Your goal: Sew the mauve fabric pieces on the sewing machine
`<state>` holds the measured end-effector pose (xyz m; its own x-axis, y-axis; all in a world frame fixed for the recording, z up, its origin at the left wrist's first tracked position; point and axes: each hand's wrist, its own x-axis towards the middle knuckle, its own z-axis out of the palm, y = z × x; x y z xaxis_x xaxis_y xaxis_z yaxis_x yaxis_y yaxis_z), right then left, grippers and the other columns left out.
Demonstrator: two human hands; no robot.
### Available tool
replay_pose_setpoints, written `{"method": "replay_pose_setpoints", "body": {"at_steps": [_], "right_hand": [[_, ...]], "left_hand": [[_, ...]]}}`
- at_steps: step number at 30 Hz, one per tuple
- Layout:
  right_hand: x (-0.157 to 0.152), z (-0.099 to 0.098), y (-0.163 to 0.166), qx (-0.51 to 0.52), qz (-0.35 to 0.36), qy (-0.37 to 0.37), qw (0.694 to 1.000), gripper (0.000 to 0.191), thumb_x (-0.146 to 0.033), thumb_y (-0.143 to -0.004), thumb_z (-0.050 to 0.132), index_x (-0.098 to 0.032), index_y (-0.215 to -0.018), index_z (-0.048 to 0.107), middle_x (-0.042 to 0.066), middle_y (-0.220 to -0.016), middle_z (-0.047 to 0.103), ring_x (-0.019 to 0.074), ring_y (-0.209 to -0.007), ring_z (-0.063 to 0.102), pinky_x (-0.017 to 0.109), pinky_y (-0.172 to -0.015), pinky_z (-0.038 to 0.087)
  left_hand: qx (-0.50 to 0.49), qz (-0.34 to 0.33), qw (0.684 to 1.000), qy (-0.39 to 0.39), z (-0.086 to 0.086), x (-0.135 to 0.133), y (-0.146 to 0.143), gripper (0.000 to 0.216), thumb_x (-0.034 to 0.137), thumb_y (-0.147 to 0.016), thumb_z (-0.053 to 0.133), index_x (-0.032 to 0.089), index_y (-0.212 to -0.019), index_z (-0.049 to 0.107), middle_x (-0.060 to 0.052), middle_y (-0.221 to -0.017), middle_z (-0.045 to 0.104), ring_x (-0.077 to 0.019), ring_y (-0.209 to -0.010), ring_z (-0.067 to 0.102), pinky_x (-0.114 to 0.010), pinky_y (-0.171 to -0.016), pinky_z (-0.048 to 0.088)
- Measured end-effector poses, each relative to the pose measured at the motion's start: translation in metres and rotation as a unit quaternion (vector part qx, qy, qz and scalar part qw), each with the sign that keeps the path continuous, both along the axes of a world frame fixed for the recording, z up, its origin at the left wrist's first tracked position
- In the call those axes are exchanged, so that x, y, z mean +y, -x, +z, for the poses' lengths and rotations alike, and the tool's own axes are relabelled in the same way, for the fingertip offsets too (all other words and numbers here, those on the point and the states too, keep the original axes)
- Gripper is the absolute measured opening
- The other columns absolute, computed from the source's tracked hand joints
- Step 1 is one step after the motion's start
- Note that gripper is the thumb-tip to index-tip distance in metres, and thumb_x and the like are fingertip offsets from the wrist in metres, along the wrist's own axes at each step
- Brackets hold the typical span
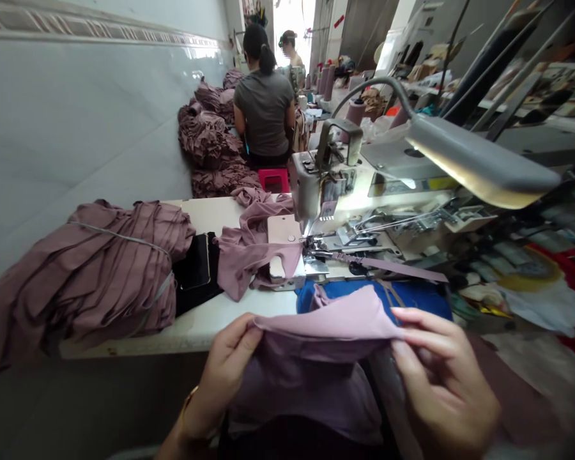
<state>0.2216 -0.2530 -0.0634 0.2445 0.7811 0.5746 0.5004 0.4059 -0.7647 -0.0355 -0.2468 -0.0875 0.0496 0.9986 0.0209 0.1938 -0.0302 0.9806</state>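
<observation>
Both my hands hold a mauve fabric piece [326, 332] stretched between them, low in front of the table edge. My left hand [225, 374] pinches its left end; a bracelet shows at that wrist. My right hand [441, 377] pinches the right end with fingers curled. Just beyond, a sewing machine [316, 185] stands on the white table [206, 326], with a mauve strip [393, 267] running out from under its presser foot and more mauve cloth [249, 252] draped at its left.
A tied bundle of mauve pieces [91, 275] lies on the table's left beside a black object [196, 271]. A grey lamp head [479, 163] hangs over the right. Blue cloth [412, 297] lies under the strip. A person in a grey shirt [263, 112] sits ahead on a pink stool [274, 181].
</observation>
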Motion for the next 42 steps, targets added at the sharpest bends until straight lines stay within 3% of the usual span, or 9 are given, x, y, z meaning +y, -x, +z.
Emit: {"method": "replay_pose_setpoints", "body": {"at_steps": [3, 6, 11, 14, 18, 25, 31, 35, 42], "right_hand": [[0.013, -0.024, 0.016, -0.111, 0.125, 0.006, 0.986, 0.02, -0.012, -0.084, 0.063, -0.025, -0.098, 0.067, 0.01, -0.118, 0.065, 0.0292, -0.111, 0.059, 0.047, -0.095, 0.047], [0.03, -0.064, 0.032, -0.207, 0.238, 0.086, 0.945, 0.023, -0.016, -0.089, 0.058, -0.023, -0.108, 0.068, 0.015, -0.128, 0.063, 0.0314, -0.121, 0.056, 0.051, -0.099, 0.048], [0.039, -0.102, 0.042, -0.216, 0.245, 0.086, 0.941, 0.025, -0.017, -0.091, 0.053, -0.024, -0.111, 0.067, 0.014, -0.131, 0.062, 0.0315, -0.126, 0.053, 0.056, -0.106, 0.041], [0.043, -0.103, 0.042, -0.174, 0.203, 0.082, 0.96, 0.024, -0.016, -0.093, 0.05, -0.024, -0.109, 0.065, 0.014, -0.125, 0.063, 0.0302, -0.12, 0.055, 0.051, -0.099, 0.047], [0.061, -0.101, 0.046, -0.169, 0.1, 0.114, 0.974, 0.027, -0.027, -0.09, 0.059, -0.019, -0.115, 0.059, 0.015, -0.109, 0.063, 0.0322, -0.104, 0.057, 0.05, -0.091, 0.047], [0.074, -0.095, 0.045, -0.188, 0.116, 0.13, 0.967, 0.007, -0.021, -0.088, 0.059, -0.023, -0.091, 0.065, 0.01, -0.104, 0.066, 0.029, -0.102, 0.059, 0.043, -0.088, 0.044], [0.039, -0.092, 0.026, -0.147, 0.153, 0.122, 0.97, 0.009, -0.018, -0.09, 0.057, -0.021, -0.096, 0.063, 0.011, -0.105, 0.066, 0.0286, -0.104, 0.059, 0.044, -0.091, 0.045], [0.009, -0.095, 0.019, -0.093, 0.217, 0.156, 0.959, 0.01, -0.018, -0.093, 0.053, -0.022, -0.093, 0.062, 0.007, -0.091, 0.067, 0.0245, -0.09, 0.063, 0.036, -0.081, 0.05], [-0.011, -0.11, 0.016, -0.061, 0.214, 0.235, 0.946, 0.011, -0.023, -0.093, 0.054, -0.022, -0.09, 0.064, 0.007, -0.086, 0.07, 0.0247, -0.083, 0.067, 0.033, -0.075, 0.051]], "left_hand": [[-0.011, 0.108, 0.993, 0.048, -0.008, 0.005, 0.019, 0.03, 0.041, -0.094, 0.05, 0.019, -0.11, 0.063, -0.005, -0.104, 0.069, -0.0195, -0.095, 0.063, -0.027, -0.084, 0.05], [0.101, 0.188, 0.976, 0.047, -0.017, 0.008, 0.055, 0.036, 0.047, -0.092, 0.051, 0.018, -0.11, 0.062, -0.005, -0.101, 0.068, -0.0217, -0.098, 0.062, -0.027, -0.081, 0.049], [0.355, 0.251, 0.899, -0.044, -0.033, 0.001, 0.08, 0.031, 0.039, -0.092, 0.048, 0.017, -0.108, 0.061, -0.011, -0.102, 0.064, -0.0293, -0.101, 0.059, -0.042, -0.09, 0.046], [0.399, 0.16, 0.885, -0.179, -0.041, 0.008, 0.044, 0.027, 0.026, -0.093, 0.047, 0.018, -0.116, 0.058, -0.013, -0.115, 0.059, -0.0286, -0.111, 0.053, -0.045, -0.099, 0.041], [0.36, -0.05, 0.903, -0.231, -0.048, 0.039, -0.021, 0.028, 0.02, -0.095, 0.045, 0.019, -0.122, 0.053, -0.01, -0.116, 0.06, -0.0241, -0.11, 0.053, -0.039, -0.097, 0.045], [0.451, -0.048, 0.866, -0.211, -0.058, 0.069, -0.047, 0.023, 0.011, -0.094, 0.037, 0.018, -0.088, 0.058, -0.01, -0.089, 0.058, -0.0259, -0.088, 0.054, -0.04, -0.078, 0.048], [0.377, -0.049, 0.887, -0.264, -0.075, 0.025, -0.015, 0.026, 0.009, -0.092, 0.045, 0.016, -0.116, 0.053, -0.011, -0.104, 0.06, -0.0237, -0.1, 0.054, -0.039, -0.09, 0.047], [0.343, -0.098, 0.889, -0.286, -0.084, -0.02, -0.002, 0.025, 0.016, -0.09, 0.056, 0.016, -0.114, 0.054, -0.01, -0.105, 0.061, -0.0232, -0.1, 0.055, -0.04, -0.092, 0.046], [0.494, -0.166, 0.852, -0.04, -0.121, -0.042, -0.027, 0.021, 0.011, -0.091, 0.044, 0.015, -0.091, 0.064, -0.011, -0.091, 0.066, -0.0252, -0.086, 0.062, -0.039, -0.079, 0.052]]}}
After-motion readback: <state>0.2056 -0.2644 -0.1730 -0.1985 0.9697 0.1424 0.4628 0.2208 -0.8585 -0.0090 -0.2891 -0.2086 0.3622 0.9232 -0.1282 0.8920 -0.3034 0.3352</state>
